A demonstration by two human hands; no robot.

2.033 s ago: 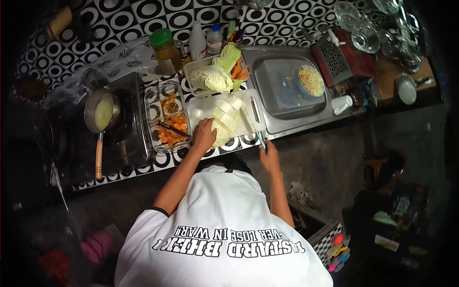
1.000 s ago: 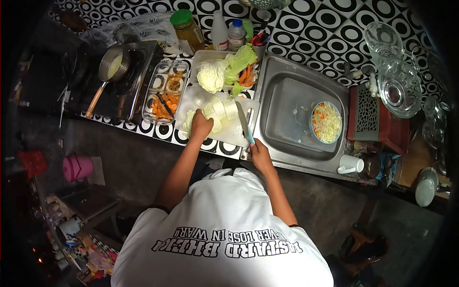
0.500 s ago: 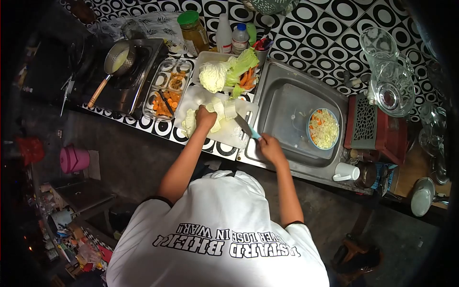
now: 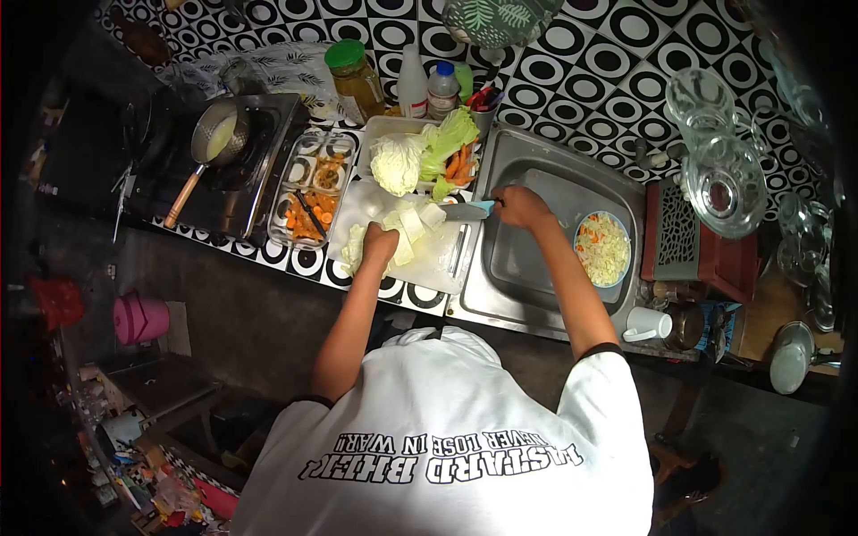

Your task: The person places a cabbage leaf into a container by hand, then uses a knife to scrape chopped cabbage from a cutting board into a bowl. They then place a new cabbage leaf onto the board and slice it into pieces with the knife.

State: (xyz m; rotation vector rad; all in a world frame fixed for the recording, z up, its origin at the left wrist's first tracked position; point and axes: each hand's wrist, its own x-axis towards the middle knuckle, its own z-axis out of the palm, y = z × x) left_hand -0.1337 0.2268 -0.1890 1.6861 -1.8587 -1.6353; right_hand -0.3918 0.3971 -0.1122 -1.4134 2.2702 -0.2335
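On the white cutting board [image 4: 440, 268] lie pale green cabbage pieces [image 4: 409, 225], some in flat blocks. My left hand [image 4: 382, 245] has its fingers bent down on them at their near side. My right hand [image 4: 522, 207] grips a kitchen knife [image 4: 466, 211] by its light blue handle, over the sink's left rim. The blade points left, its tip right at the cut cabbage. Behind the board, a plastic tray [image 4: 365, 161] holds a partial cabbage head [image 4: 397, 163], green leaves [image 4: 450, 136] and carrots [image 4: 461, 166].
Left of the board is a divided container [image 4: 277, 214] with sliced carrots and a dark-handled utensil. Farther left, a saucepan [image 4: 219, 134] sits on the stove. In the sink [image 4: 527, 299] stands a bowl of shredded vegetables [image 4: 601, 250]. A white mug [image 4: 647, 324] is at its right corner.
My right hand has moved up and away from me with the knife, whose blade has swung from slanting to nearly level. My left hand stays at the cabbage.
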